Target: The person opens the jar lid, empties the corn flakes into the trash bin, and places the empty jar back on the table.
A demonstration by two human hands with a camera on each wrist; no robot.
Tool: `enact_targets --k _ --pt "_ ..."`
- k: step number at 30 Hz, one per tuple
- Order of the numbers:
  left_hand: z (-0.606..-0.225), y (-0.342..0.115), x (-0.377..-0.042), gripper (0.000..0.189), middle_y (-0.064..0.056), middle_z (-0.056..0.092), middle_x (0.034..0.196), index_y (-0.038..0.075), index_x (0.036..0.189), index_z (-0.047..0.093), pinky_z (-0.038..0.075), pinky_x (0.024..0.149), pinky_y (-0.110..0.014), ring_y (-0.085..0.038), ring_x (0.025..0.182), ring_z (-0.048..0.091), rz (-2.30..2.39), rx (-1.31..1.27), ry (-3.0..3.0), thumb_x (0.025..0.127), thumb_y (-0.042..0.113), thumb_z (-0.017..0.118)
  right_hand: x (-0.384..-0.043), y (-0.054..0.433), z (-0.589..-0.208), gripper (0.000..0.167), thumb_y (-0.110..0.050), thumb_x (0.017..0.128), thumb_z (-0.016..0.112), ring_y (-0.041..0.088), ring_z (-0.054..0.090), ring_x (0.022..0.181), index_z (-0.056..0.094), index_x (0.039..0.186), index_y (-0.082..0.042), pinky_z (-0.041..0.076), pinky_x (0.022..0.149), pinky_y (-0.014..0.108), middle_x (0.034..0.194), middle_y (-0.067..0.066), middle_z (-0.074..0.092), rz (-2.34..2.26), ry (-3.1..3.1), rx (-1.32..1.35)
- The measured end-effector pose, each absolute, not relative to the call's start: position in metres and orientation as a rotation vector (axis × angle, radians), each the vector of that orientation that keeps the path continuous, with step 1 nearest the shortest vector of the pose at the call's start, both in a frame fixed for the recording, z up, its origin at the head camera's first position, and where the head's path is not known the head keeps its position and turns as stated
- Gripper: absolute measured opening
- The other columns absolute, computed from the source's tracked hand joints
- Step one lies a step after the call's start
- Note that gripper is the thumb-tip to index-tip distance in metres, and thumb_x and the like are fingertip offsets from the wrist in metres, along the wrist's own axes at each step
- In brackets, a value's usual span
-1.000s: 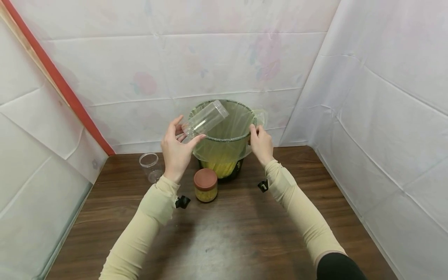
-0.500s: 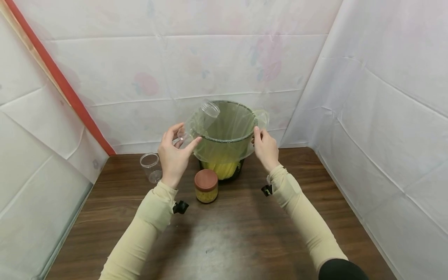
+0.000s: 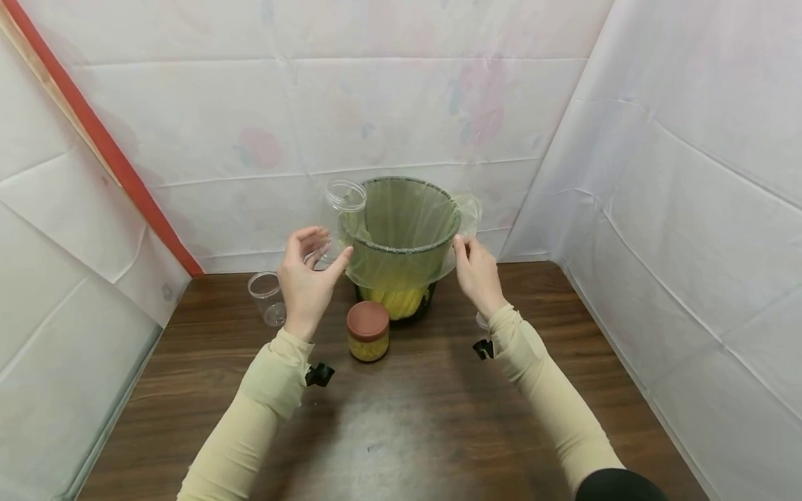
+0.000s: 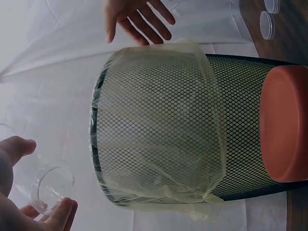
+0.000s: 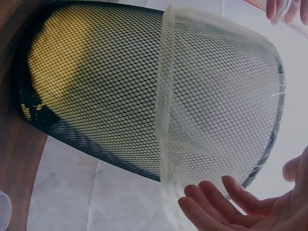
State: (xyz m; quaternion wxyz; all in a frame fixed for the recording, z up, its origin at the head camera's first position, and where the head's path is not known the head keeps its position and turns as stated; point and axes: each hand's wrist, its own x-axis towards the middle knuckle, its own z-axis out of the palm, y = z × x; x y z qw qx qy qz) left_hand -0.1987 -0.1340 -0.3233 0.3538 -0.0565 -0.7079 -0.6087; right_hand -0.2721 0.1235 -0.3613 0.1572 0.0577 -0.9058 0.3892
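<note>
My left hand grips the lower part of a clear plastic jar, mouth up and slightly tilted, just left of the bin's rim. In the left wrist view the jar sits between thumb and fingers. A dark mesh wastebasket stands ahead, with a thin translucent yellowish bin liner folded over its rim. Beside its right side is my right hand. Its fingers are relaxed and slightly bent near the liner, holding nothing; whether they touch it cannot be told.
A jar with a reddish-brown lid and yellow contents stands in front of the wastebasket. Another clear jar stands at left on the wooden table. Clear round lids lie at right. White sheets enclose the table's back and sides.
The clear jar has swung from tilting over the wastebasket to nearly upright at its left, as my left hand moved left. My right hand has shifted slightly right, off the rim.
</note>
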Motion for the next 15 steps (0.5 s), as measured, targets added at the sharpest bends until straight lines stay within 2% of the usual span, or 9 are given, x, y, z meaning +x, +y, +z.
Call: enact_targets --k 7,15 --pt "-0.327 -0.137 -0.198 0.06 -0.026 0.06 0.113 -0.001 0.13 0.049 0.049 0.095 -0.041 -0.037 0.106 0.059 -1.566 -0.149 -1.835 0.076 0.001 0.074 -0.266 0.125 -0.37 0.06 -0.05 0.1 0.028 0.03 0.055 0.112 0.049 0.13 -0.003 0.047 0.094 0.042 0.123 0.016 0.056 1.162 -2.588 0.279" --pt "-0.338 -0.138 -0.197 0.052 -0.022 0.063 0.114 -0.001 0.124 0.052 0.049 0.095 -0.042 -0.035 0.106 0.06 -1.514 -0.138 -1.856 0.077 -0.001 0.074 -0.257 0.128 -0.381 0.063 -0.051 0.099 0.031 0.035 0.046 0.125 0.041 0.138 -0.003 0.039 0.102 0.049 0.137 0.019 0.046 1.104 -2.63 0.364"
